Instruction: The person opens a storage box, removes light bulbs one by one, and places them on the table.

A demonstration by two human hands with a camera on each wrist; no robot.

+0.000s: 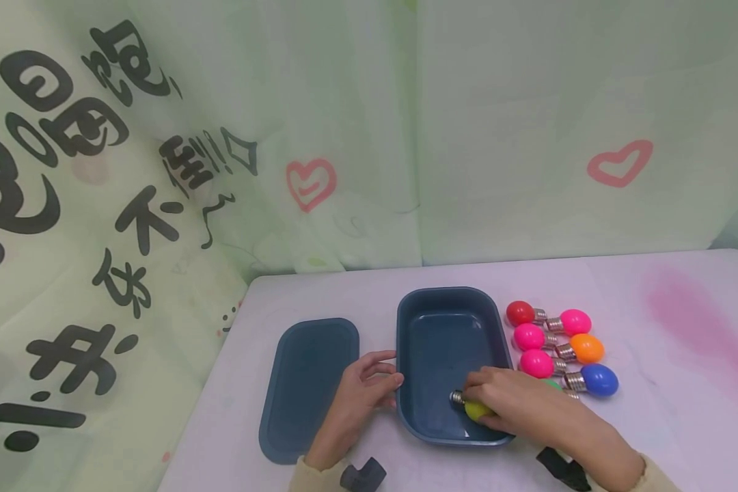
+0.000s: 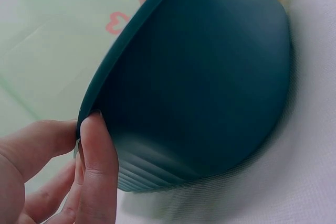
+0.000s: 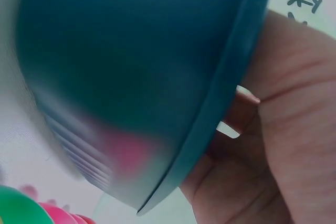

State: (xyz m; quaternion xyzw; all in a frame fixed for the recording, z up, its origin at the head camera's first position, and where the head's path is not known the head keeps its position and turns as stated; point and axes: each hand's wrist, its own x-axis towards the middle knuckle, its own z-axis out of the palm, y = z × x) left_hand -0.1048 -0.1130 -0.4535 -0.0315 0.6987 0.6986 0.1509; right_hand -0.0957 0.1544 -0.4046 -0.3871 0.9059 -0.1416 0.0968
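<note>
A dark blue rectangular container (image 1: 455,342) stands in the middle of the table. My left hand (image 1: 364,391) holds its left rim, with the thumb and fingers on either side of the wall, as the left wrist view shows. Down inside the container, at its near right part, my right hand (image 1: 519,403) grips a yellow-green light bulb (image 1: 477,411) by its rounded end. The bulb lies sideways, its metal screw base pointing left. In the right wrist view the container wall (image 3: 131,51) hides the bulb, and my right hand (image 3: 294,114) reaches over the rim.
Right of the container lie bulbs in two columns: red (image 1: 519,313), several pink (image 1: 529,337), orange (image 1: 588,348), blue (image 1: 599,380) and a green bulb (image 1: 553,385) partly behind my right wrist. A flat blue lid (image 1: 307,383) lies to the left. A printed curtain (image 1: 498,137) hangs behind.
</note>
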